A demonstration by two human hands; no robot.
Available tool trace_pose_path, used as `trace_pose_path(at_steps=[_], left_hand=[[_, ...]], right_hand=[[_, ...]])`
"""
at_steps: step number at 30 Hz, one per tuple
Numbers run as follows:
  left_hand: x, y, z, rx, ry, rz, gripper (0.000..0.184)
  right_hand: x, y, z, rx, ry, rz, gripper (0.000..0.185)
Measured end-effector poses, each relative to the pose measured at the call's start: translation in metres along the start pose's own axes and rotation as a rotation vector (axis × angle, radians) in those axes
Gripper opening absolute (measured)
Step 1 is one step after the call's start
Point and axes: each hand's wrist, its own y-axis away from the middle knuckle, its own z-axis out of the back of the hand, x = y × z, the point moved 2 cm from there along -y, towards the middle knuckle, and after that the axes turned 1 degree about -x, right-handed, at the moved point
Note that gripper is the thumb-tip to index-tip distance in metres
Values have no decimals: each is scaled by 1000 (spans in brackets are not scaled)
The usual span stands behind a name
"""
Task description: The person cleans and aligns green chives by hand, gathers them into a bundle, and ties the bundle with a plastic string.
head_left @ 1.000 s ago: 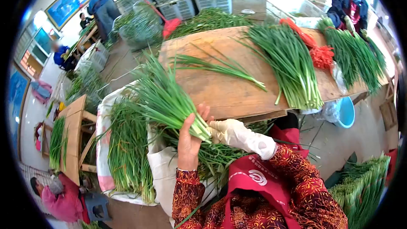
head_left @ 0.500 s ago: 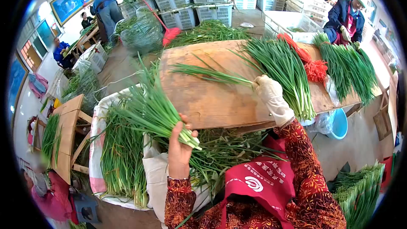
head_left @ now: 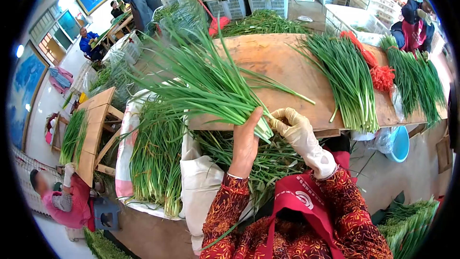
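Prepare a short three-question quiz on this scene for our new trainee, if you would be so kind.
1. True or false: the left hand, which holds a bunch of green stalks, is bare.
2. Multiple choice: what colour is the stringy bundle on the wooden table? A) blue; B) red; C) white.
3. Fill in the blank: the right hand is covered by a pale ____.

Key: 1. True. 2. B. 3. glove.

Likely a workshop: stacked crates (head_left: 267, 5), piled greens (head_left: 349, 86).
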Motion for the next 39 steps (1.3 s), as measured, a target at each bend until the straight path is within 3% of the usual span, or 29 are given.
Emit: trace_pose_path(at_steps=[3, 7, 13, 16, 19, 22, 24, 26, 28, 30, 32, 34, 35, 36, 38, 39], left_hand=[[-4, 1, 3, -26, -17, -35, 28], [-5, 7, -2, -34, -22, -45, 30], [-11, 10, 7, -5, -47, 92, 28], [-19, 8, 7, -42, 56, 68, 27], [-40, 2, 21, -38, 37, 15, 32], [-63, -2, 34, -36, 46, -111, 28], [-76, 0, 44, -20, 38, -132, 23], [-78, 1, 49, -43, 38, -148, 23], [-76, 0, 47, -44, 34, -155, 23], [-66, 6, 36, -36, 27, -148, 24], [-54, 7, 28, 13, 37, -124, 25], [-45, 9, 18, 53, 101, -100, 27], [-44, 10, 16, 24, 133, -94, 28], [-46, 10, 15, 50, 119, -125, 28], [-44, 6, 26, 90, 151, -91, 27], [-45, 9, 27, 0, 178, -72, 26]], right_hand=[[15, 2, 1, 45, 75, -38, 23], [1, -12, 1, 17, 136, 140, 32], [6, -13, -7, 95, -205, -12, 18], [14, -9, -7, 33, -154, 80, 12], [16, -3, 2, 87, -343, 34, 9], [-5, 11, 10, 421, -177, 52, 11], [-21, 22, 13, 664, 602, 35, 17], [-46, 23, 12, 993, 1131, -63, 34], [-30, 12, 17, 577, 867, 72, 37], [-8, -5, 12, 360, 488, 113, 40], [38, -7, 0, 409, 254, -8, 41], [43, -13, -13, 454, 105, 150, 37], [44, -12, -13, 400, 93, 131, 27], [33, -15, -16, 282, 77, 257, 19], [19, -14, -9, 320, -204, 156, 15], [18, -10, -5, 430, -233, 107, 15]])
